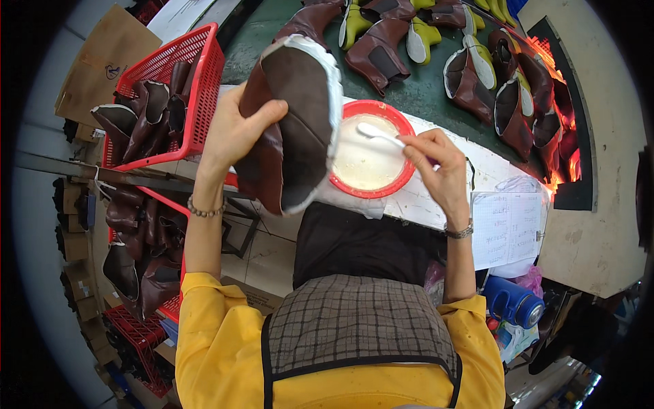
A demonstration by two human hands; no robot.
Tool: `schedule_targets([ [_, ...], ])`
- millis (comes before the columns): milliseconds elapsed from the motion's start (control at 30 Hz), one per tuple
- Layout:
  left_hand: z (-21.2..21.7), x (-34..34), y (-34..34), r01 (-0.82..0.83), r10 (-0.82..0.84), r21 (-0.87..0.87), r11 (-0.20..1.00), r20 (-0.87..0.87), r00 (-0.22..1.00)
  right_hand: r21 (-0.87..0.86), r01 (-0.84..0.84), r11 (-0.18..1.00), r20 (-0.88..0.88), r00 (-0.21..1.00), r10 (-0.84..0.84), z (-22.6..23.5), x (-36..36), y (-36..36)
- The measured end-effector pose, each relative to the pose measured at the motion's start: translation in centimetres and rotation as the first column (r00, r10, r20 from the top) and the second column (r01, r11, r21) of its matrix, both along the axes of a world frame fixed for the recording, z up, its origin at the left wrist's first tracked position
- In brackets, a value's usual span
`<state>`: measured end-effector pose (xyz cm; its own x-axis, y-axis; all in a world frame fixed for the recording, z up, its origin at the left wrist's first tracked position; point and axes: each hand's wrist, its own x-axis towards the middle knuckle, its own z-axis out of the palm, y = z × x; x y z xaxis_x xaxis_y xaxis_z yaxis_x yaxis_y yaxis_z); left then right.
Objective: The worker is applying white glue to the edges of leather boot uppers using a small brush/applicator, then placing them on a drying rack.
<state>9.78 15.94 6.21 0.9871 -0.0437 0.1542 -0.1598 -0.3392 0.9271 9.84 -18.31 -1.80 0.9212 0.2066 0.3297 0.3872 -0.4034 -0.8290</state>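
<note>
My left hand [238, 126] grips a dark brown leather boot upper [300, 116], thumb on its inside and fingers behind. The upper's open bottom faces me, and a white coating runs along its edge. Between the fingers and thumb of my right hand [439, 163] is the handle of a small white brush [380, 134]. Its pale head is over a red bowl [403, 189] of creamy white paste [364, 162]; whether it touches the paste I cannot tell. The bowl sits just right of the upper, on the white-topped table edge.
Brown uppers and yellow-green shoe lasts lie on a green conveyor belt [272, 20], which leads right to a glowing orange heater [572, 163]. Red baskets [216, 88] of uppers stand at left. A notebook [507, 228] and a blue flask [514, 303] are at right.
</note>
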Motion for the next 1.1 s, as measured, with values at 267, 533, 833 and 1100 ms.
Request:
schedule_targets([
  [267,-9.2,2.3,4.7,-0.234,0.207,0.243,0.941,0.131,0.969,-0.63,0.228,0.743,0.243,0.966,-0.09,-1.8,0.5,0.0],
  [533,-12.9,-2.6,2.4,-0.307,0.149,0.808,0.502,0.269,0.952,-0.443,0.245,0.862,0.125,0.969,-0.211,-1.8,-0.1,-1.4],
  [833,-10.1,-3.2,2.8,-0.405,0.159,0.459,0.79,0.486,0.86,-0.104,0.229,0.968,0.067,0.973,-0.223,-1.2,-0.3,-1.2],
  [1100,-9.4,-6.7,0.8,-0.285,0.022,0.349,0.893,0.597,0.802,0.123,-0.005,0.992,0.052,0.999,-0.001,0.0,1.1,1.3],
])
